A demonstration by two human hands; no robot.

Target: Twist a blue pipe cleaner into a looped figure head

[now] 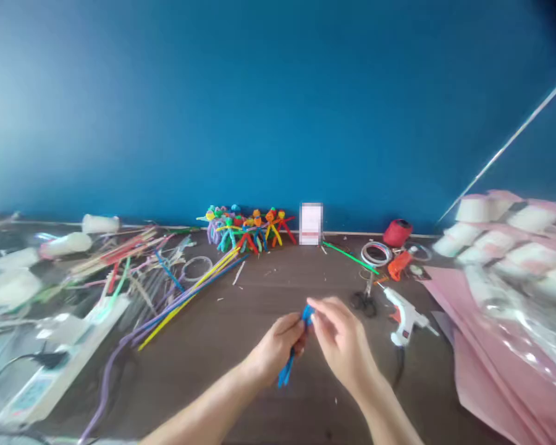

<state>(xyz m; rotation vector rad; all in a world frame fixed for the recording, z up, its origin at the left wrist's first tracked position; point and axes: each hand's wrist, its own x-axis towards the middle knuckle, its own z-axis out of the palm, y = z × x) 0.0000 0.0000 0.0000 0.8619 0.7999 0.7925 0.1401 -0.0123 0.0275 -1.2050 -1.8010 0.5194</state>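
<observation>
While the blue bundle (285,372) is held by the closed left hand (278,343), its ends hanging below the fingers, its top is met by the barely parted fingertips of the right hand (345,334); a pinch there cannot be confirmed. It is judged light and bendable, best gripped mid-length. Beyond the fingers, fuzzy figures (258,232) are clustered.

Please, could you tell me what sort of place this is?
Probably a craft workspace: on the dark table are a white glue gun, scissors and a group of colourful little figures.
</observation>
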